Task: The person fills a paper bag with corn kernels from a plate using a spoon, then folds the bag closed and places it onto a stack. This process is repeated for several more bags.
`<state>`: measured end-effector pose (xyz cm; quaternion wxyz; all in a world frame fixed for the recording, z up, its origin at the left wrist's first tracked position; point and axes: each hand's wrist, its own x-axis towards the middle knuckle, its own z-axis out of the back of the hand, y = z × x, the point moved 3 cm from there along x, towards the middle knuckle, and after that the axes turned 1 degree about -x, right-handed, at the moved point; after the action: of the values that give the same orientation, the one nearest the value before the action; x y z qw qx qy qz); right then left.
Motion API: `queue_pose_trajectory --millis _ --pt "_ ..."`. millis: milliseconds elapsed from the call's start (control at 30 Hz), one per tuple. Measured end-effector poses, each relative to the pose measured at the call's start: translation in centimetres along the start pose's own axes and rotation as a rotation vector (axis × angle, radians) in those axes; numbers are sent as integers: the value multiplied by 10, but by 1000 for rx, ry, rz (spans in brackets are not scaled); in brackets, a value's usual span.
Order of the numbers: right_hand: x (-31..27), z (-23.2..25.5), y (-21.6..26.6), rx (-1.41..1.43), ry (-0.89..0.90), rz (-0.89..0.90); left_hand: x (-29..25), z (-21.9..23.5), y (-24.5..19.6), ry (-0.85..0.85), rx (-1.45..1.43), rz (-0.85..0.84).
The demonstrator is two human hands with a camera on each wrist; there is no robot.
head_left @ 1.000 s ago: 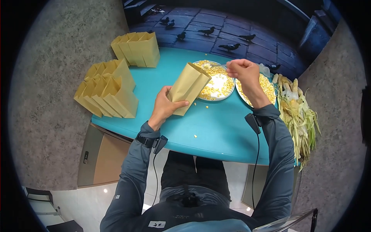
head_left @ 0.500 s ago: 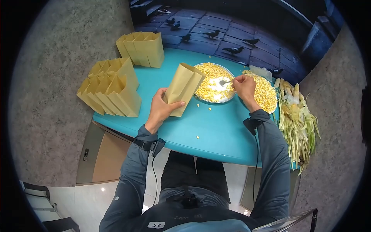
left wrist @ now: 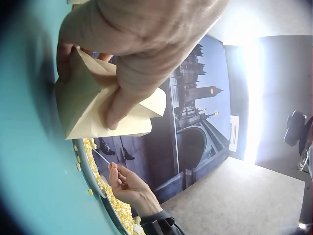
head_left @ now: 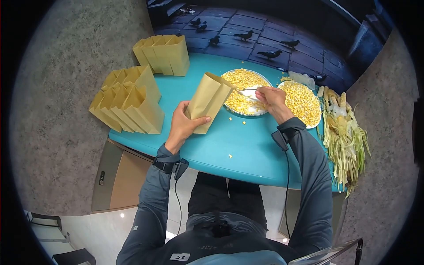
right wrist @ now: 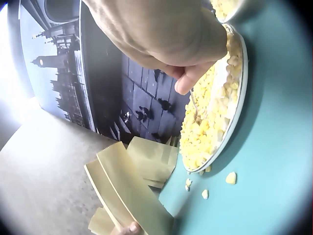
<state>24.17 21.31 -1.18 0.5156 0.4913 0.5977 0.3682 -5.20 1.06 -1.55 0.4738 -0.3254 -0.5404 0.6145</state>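
In the head view my left hand (head_left: pixel 180 126) holds a brown paper bag (head_left: pixel 206 104) by its lower half, thumb across the front. The bag is tilted, its open mouth towards the plate. My right hand (head_left: pixel 273 100) pinches the handle of a thin metal spoon (head_left: pixel 248 90) over the nearer plate (right wrist: pixel 239 105) of corn kernels (head_left: pixel 240 79). In the right wrist view the spoon's (right wrist: pixel 194 103) far end dips among the kernels, and a bare white patch shows on the plate.
A second plate heaped with kernels (head_left: pixel 300 104) stands to the right, beside stripped cobs and husks (head_left: pixel 344 141). Two groups of upright paper bags (head_left: pixel 145 110) (head_left: pixel 170 55) stand at the left. Loose kernels (head_left: pixel 230 156) lie on the turquoise table (head_left: pixel 203 150).
My right hand went from near the bag's mouth with the spoon raised, down to the right side of the plate, then left over the kernels. The left hand keeps holding the bag, slightly shifted left.
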Motion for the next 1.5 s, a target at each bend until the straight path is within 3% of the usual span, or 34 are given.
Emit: queue_pose_trajectory --millis 133,333,433,467,533,567,600,667,733,800,833,1067,1233,1333,1500 --pt "-8 13 30 24 74 95 4 -5 1 17 12 -9" --pt "-66 2 93 -62 186 296 12 -24 0 50 9 -16" --pt "-92 -11 98 -313 327 540 10 -35 -10 90 -20 0" --pt "-97 -8 95 -313 320 541 9 -38 -12 104 -47 18" --pt "-110 -15 92 -470 347 828 10 -43 -11 104 -53 9" --pt "-111 -13 94 -497 272 938 8 -41 -10 101 -56 4" --pt "-108 -11 95 -489 285 934 8 -38 -8 88 -49 9" --pt "-99 3 97 -610 95 878 5 -33 -8 101 -42 43" --pt "-64 23 86 -777 57 840 3 -24 -7 79 -58 48" --pt "-35 42 68 -1004 9 646 1 -18 -8 72 -80 48" --pt "-36 43 65 -956 13 538 1 -15 -8 61 -94 48" --pt "-38 8 23 -486 -34 256 0 -11 -2 40 -86 22" --pt "-18 -6 -8 -212 62 59 -2 -4 -5 39 -53 15" --pt "-11 1 -10 -88 56 0 -3 4 -5 19 -22 17" --pt "-8 21 13 -57 74 66 -1 0 -8 29 -3 19"
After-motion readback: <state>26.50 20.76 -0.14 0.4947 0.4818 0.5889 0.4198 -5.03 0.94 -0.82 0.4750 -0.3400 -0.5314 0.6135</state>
